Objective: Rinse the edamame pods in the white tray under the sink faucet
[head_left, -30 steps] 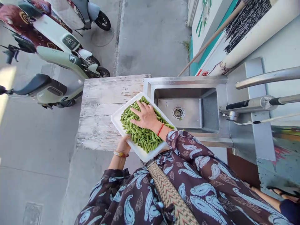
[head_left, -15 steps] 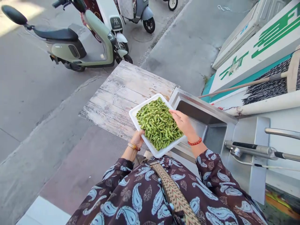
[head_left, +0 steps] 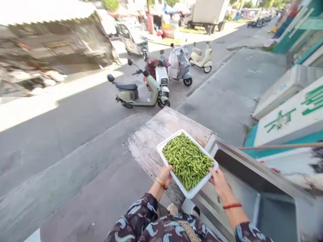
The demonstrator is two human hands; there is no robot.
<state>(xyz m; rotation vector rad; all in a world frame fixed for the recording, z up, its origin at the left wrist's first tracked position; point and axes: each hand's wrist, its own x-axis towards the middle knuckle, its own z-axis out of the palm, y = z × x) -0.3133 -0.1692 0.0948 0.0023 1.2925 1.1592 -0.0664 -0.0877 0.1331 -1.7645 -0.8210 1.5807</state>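
A white rectangular tray (head_left: 193,194) heaped with green edamame pods (head_left: 188,161) is held in front of me, over the near part of a weathered wooden table. My left hand (head_left: 166,174) grips the tray's left rim, its thumb over the edge. On the opposite side my right hand (head_left: 219,181) is closed on the right rim, with its other fingers partly hidden beneath the tray. Both hands are bare, with bracelets at the wrists.
The weathered wooden table (head_left: 164,126) extends ahead under the tray. Close on the right is a stainless steel sink (head_left: 246,195). Several scooters, among them a green one (head_left: 141,95), stand on the road beyond. A white sign with green lettering (head_left: 290,117) leans at the right.
My right hand has gone from the pods' right side to gripping the tray's rim. The view has tilted up, showing more street. My left hand keeps its hold.
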